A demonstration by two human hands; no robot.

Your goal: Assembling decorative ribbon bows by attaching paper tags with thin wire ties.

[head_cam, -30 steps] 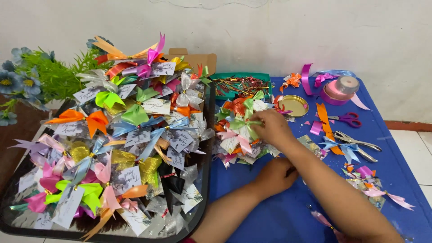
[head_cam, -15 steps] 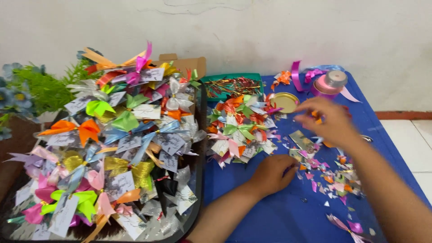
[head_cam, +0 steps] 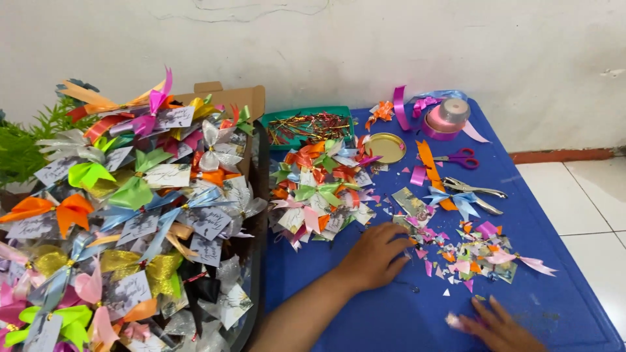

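Head view: our left hand [head_cam: 377, 255] flat, fingers spread, touching ribbon scraps [head_cam: 471, 251]; our right hand [head_cam: 499, 327] blurred, grip unclear, on blue table [head_cam: 365, 319].

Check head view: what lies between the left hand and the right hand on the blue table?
Head view: between left hand and right hand, bare blue table, plus a few stray paper scraps.

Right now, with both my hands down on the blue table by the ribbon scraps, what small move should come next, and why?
Probably close the right hand on the pale pink scrap at its fingertips. That hand lies open at the table's near edge, touching that piece, while the left hand rests flat beside the scattered ribbon scraps. Neither hand grips anything.
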